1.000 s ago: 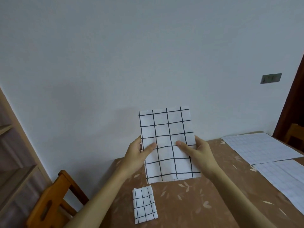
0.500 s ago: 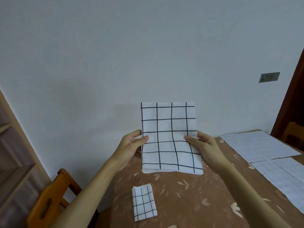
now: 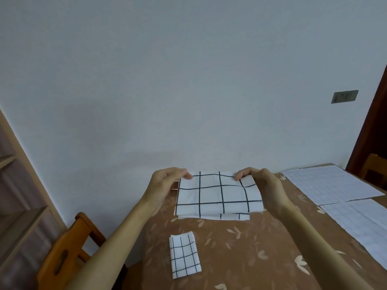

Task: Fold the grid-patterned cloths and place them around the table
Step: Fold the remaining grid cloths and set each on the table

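A white cloth with a black grid is folded over in the air above the far left part of the brown leaf-patterned table. My left hand pinches its top left corner. My right hand pinches its top right corner. The front layer hangs a little shorter than the back layer. A smaller folded grid cloth lies flat on the table near its left edge, in front of the held one.
Two large fine-grid white sheets lie flat on the table's right side. A wooden chair stands at the left edge, with shelving beyond it. Another chair is at the far right by a dark door frame.
The cloth was held upright and taller. Both hands have brought its top edge down towards me, doubling it over so it is now about half as tall.
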